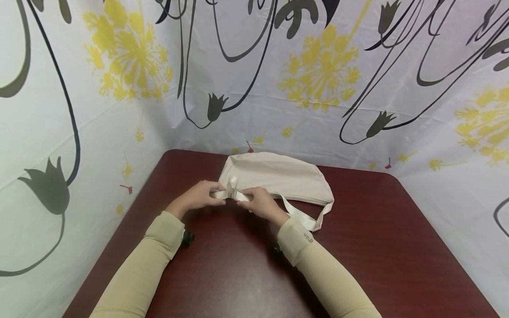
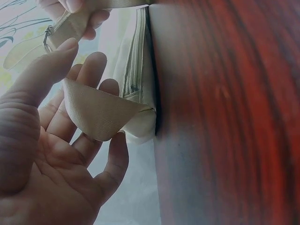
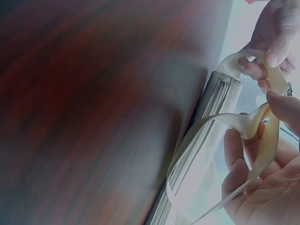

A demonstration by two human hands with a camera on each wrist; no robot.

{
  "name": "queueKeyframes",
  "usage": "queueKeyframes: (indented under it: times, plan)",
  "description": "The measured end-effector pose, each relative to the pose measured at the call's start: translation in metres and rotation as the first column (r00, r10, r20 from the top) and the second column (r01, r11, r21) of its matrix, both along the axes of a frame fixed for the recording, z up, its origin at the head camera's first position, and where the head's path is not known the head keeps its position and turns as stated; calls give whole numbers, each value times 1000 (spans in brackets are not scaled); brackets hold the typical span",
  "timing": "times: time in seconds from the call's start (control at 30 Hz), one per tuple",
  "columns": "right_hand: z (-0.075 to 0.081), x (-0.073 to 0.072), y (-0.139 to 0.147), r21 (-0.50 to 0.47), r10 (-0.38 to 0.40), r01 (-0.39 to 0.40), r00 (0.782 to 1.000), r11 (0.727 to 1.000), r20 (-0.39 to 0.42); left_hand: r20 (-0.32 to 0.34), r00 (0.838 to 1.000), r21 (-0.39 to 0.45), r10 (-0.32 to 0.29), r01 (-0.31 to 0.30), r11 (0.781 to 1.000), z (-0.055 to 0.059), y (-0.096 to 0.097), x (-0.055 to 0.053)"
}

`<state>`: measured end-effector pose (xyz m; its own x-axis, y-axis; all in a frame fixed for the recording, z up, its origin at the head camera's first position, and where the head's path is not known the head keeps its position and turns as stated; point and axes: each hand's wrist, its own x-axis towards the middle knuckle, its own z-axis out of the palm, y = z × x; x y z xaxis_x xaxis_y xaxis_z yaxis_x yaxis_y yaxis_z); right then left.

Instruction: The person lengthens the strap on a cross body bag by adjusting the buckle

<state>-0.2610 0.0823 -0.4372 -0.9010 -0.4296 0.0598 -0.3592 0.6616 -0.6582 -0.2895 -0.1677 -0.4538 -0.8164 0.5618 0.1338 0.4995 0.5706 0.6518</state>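
A cream fabric shoulder bag (image 1: 278, 174) lies on its side on the table, its zipper (image 2: 135, 54) along the near edge. Its flat webbing strap (image 1: 299, 215) loops out on the right and comes round to both hands. Between them sits a small metal buckle (image 1: 232, 193), with a strap end standing up from it. My left hand (image 1: 202, 194) pinches the strap left of the buckle, thumb against fingers; a fold of strap (image 2: 101, 110) crosses those fingers in the left wrist view. To the buckle's right, my right hand (image 1: 263, 204) pinches the strap, whose slack (image 3: 197, 129) hangs in a loop before the zipper.
The dark red-brown wooden table (image 1: 377, 247) extends in front and to the right of the bag. White cloth walls (image 1: 254, 88) with yellow and grey flower prints stand close behind and on both sides. Long cream sleeves (image 1: 131, 276) cover the forearms.
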Motion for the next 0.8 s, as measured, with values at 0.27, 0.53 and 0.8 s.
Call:
queueKeyframes:
  times: [0.27,0.53,0.8]
  plan:
    - [0,0,3,-3,5,-5,1000,1000,-2,0,1000,6,-11,11,1000,0,0,-1]
    - [2,1,6,-30,-2,3,1000,1000,30,2,1000,16,-16,16,1000,1,-1,0]
    - [2,2,8,-31,-4,5,1000,1000,23,16,1000,22,-15,15,1000,0,0,0]
